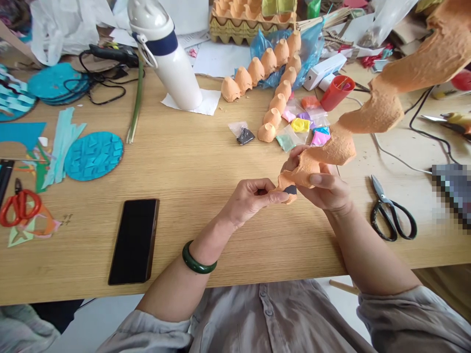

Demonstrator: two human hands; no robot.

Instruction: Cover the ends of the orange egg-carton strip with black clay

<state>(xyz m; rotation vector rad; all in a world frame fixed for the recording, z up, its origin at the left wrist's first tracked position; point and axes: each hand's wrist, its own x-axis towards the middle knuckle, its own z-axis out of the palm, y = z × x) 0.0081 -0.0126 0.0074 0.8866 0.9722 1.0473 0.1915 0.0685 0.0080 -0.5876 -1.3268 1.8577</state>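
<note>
A long strip of orange egg-carton cups rises from my hands toward the upper right, close to the camera. My right hand is closed around its lower cups, the thumb on top. At the strip's ragged lower end, my left hand pinches the edge between thumb and fingers. A small dark patch shows between the two hands; what it is I cannot tell. Beyond them, two more orange carton strips lie cups-up on the table, meeting at an angle. Small bags of coloured clay lie beside them.
Black-handled scissors lie right of my hands, a black phone to the left. A white bottle, stacked egg trays and a red cup stand farther back. Blue woven discs and red-handled cutters are at left.
</note>
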